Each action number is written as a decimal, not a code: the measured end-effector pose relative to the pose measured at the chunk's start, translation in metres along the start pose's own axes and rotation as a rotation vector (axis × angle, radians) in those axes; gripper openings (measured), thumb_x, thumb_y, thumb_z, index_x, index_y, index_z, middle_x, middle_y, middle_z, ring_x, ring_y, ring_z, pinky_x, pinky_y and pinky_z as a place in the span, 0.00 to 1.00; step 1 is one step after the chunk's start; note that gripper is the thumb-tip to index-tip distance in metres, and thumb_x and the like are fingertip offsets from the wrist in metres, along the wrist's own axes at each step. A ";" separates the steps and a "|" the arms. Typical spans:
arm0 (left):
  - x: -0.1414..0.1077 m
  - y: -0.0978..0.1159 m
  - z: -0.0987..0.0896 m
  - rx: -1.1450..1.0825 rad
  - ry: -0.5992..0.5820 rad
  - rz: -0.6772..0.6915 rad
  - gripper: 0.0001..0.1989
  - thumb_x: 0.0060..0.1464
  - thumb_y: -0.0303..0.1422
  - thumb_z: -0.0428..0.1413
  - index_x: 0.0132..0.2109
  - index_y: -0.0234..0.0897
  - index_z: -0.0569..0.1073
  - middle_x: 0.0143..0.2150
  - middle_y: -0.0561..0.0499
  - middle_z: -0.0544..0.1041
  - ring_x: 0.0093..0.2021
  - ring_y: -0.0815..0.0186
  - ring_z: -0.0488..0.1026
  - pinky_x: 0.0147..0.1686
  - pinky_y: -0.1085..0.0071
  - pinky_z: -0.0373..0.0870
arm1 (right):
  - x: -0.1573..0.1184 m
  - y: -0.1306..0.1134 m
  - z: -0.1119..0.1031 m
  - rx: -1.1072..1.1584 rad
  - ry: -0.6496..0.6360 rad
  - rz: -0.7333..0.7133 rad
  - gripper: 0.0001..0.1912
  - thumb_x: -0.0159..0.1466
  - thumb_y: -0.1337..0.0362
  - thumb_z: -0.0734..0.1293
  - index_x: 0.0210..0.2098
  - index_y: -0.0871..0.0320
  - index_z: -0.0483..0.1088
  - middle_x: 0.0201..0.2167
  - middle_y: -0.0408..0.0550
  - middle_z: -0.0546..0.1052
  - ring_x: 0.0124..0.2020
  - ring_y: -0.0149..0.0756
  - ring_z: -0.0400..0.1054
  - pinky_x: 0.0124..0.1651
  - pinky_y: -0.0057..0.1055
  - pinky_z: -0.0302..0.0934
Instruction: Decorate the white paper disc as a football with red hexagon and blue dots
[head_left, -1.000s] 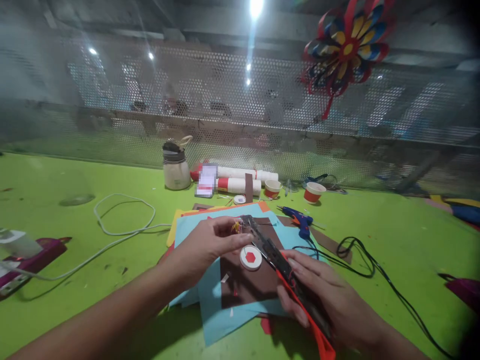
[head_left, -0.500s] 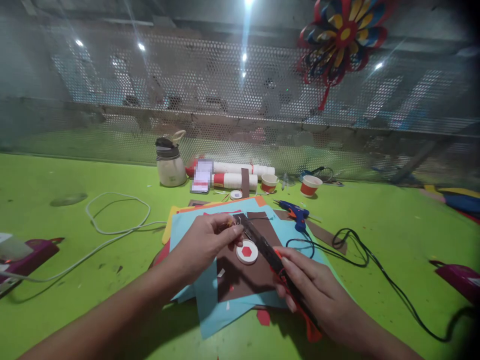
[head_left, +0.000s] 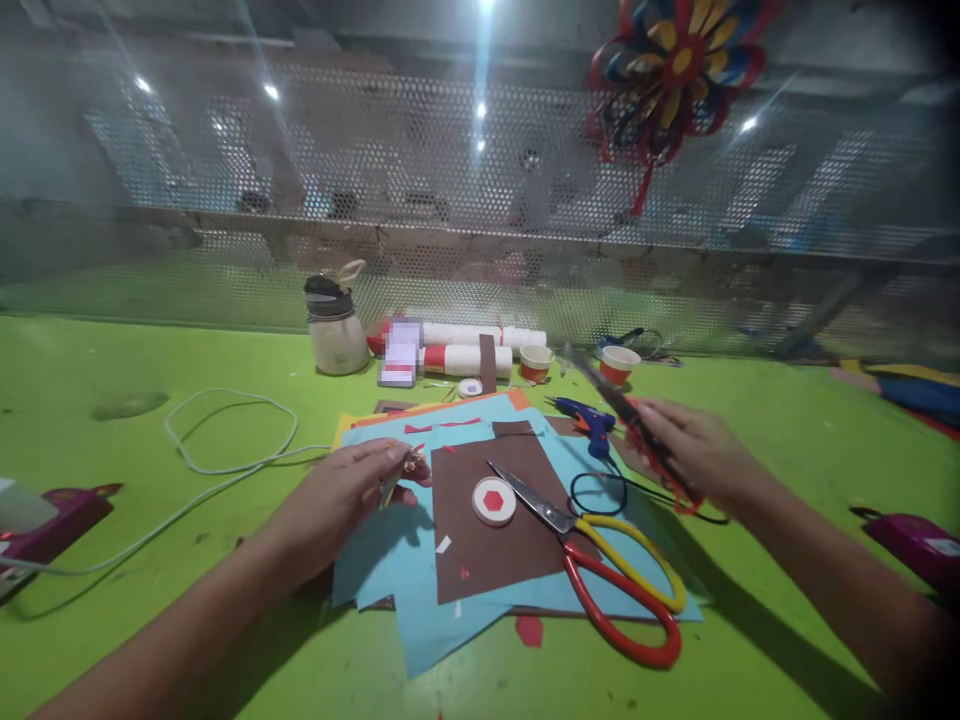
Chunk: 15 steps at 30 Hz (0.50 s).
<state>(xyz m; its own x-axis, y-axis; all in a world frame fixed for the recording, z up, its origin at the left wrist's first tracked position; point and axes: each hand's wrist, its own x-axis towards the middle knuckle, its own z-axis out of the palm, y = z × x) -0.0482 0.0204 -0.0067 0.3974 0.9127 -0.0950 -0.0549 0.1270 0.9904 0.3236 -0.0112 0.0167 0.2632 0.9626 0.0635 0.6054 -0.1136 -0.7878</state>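
Note:
My left hand (head_left: 349, 500) is closed in a pinch at the left of the paper stack, holding a small, pale golden piece (head_left: 388, 488) whose kind I cannot make out. Raised over the right side, my right hand (head_left: 686, 445) grips a long dark tool with red-orange parts (head_left: 649, 430), blurred by motion. Scissors with red and yellow handles (head_left: 551, 515) lie partly spread on a brown sheet (head_left: 480, 560). Beside their blades sits a white disc with a red hexagon (head_left: 493, 501). Light blue sheets (head_left: 412, 630) lie beneath.
A blue glue gun (head_left: 589, 420) with a black cord lies right of the sheets. Behind stand two paper cups (head_left: 619, 365), white rolls (head_left: 465, 360), a phone (head_left: 400, 352) and a bottle (head_left: 335, 325). Power strips (head_left: 60, 530) lie at the sides; a white cable (head_left: 225, 465) loops at left.
My right hand has lifted the dark tool up and right, away from the stack, uncovering the scissors. My left hand has moved left and slightly down, still pinching the small piece.

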 end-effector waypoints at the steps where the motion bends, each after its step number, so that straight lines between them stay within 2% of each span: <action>1: -0.001 0.001 0.003 -0.092 -0.033 -0.016 0.14 0.56 0.42 0.56 0.36 0.35 0.79 0.40 0.44 0.77 0.41 0.58 0.72 0.38 0.68 0.71 | 0.016 0.007 -0.009 -0.033 0.026 0.024 0.16 0.70 0.58 0.57 0.48 0.61 0.70 0.28 0.45 0.74 0.22 0.27 0.65 0.27 0.25 0.63; 3: -0.002 0.004 0.009 -0.249 -0.088 -0.062 0.15 0.56 0.41 0.56 0.39 0.34 0.79 0.42 0.42 0.78 0.42 0.55 0.74 0.41 0.62 0.74 | 0.046 0.021 -0.025 -0.106 0.064 0.085 0.16 0.71 0.60 0.56 0.46 0.63 0.70 0.28 0.45 0.73 0.22 0.27 0.65 0.26 0.27 0.64; 5: -0.003 0.006 0.013 -0.296 -0.105 -0.127 0.16 0.57 0.40 0.56 0.42 0.33 0.80 0.46 0.40 0.78 0.42 0.52 0.76 0.45 0.58 0.75 | 0.070 0.036 -0.039 -0.188 0.086 0.155 0.14 0.69 0.58 0.62 0.47 0.62 0.69 0.37 0.47 0.75 0.31 0.30 0.71 0.34 0.31 0.68; 7: -0.002 0.005 0.014 -0.232 -0.090 -0.177 0.15 0.57 0.40 0.58 0.45 0.33 0.80 0.49 0.40 0.78 0.45 0.53 0.76 0.49 0.59 0.74 | 0.090 0.050 -0.049 -0.269 0.092 0.207 0.16 0.68 0.58 0.64 0.51 0.60 0.69 0.47 0.50 0.74 0.41 0.36 0.72 0.42 0.38 0.70; 9: 0.000 0.003 0.015 -0.162 -0.081 -0.193 0.15 0.56 0.40 0.61 0.45 0.34 0.80 0.49 0.41 0.78 0.46 0.54 0.76 0.50 0.64 0.73 | 0.105 0.062 -0.054 -0.350 0.093 0.242 0.17 0.67 0.59 0.65 0.53 0.60 0.68 0.50 0.52 0.73 0.45 0.39 0.71 0.46 0.42 0.69; 12: 0.004 -0.001 0.015 -0.148 -0.080 -0.207 0.12 0.52 0.39 0.64 0.39 0.36 0.80 0.42 0.44 0.79 0.39 0.59 0.76 0.40 0.70 0.75 | 0.120 0.076 -0.053 -0.478 0.078 0.240 0.18 0.67 0.59 0.65 0.54 0.60 0.67 0.51 0.52 0.72 0.47 0.40 0.71 0.47 0.43 0.68; 15: 0.007 -0.005 0.013 -0.118 -0.045 -0.182 0.13 0.49 0.42 0.66 0.30 0.35 0.78 0.28 0.48 0.75 0.27 0.67 0.70 0.27 0.76 0.71 | 0.123 0.087 -0.050 -0.595 0.039 0.148 0.16 0.68 0.59 0.64 0.53 0.59 0.68 0.52 0.52 0.72 0.48 0.40 0.70 0.48 0.43 0.68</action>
<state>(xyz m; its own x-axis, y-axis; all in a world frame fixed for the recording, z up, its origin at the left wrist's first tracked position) -0.0328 0.0211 -0.0112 0.4504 0.8530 -0.2637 -0.0842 0.3347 0.9386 0.4463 0.0850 -0.0128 0.3975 0.9175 0.0110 0.8728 -0.3744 -0.3133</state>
